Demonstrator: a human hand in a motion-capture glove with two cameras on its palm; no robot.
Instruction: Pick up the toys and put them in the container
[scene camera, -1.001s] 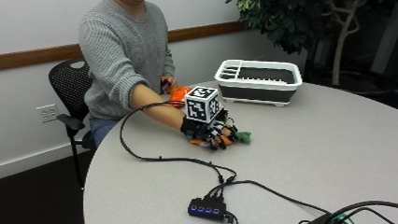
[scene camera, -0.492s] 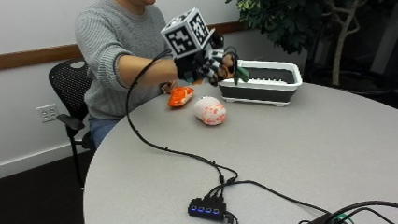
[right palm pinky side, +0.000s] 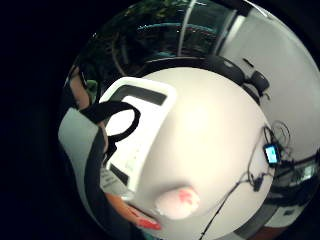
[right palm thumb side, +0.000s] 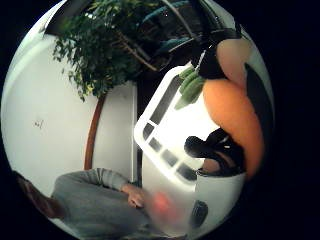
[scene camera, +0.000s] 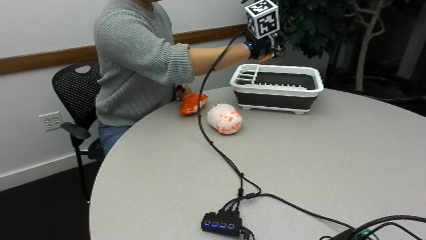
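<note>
The carrot toy (right palm thumb side: 227, 112), orange with green leaves, is held in the gloved right hand (scene camera: 263, 42), whose fingers curl round it, raised above the container (scene camera: 276, 87) near the far edge of the table (scene camera: 333, 165). From the thumb-side palm view the toy sits close against the palm, with the container's white rim and black slotted floor directly beneath it. To do this step well, I judge the hand should come down over the large open compartment, not the small slotted section at the end, and let go only once the toy is low enough that it will not bounce out over the rim. Two more toys lie on the table near the person's edge: a white and pink plush toy (scene camera: 225, 119) and an orange toy (scene camera: 193, 103) just beside the bare hand. In the outside view the carrot is almost wholly hidden behind the glove, and what the other two toys represent is hard to make out.
</note>
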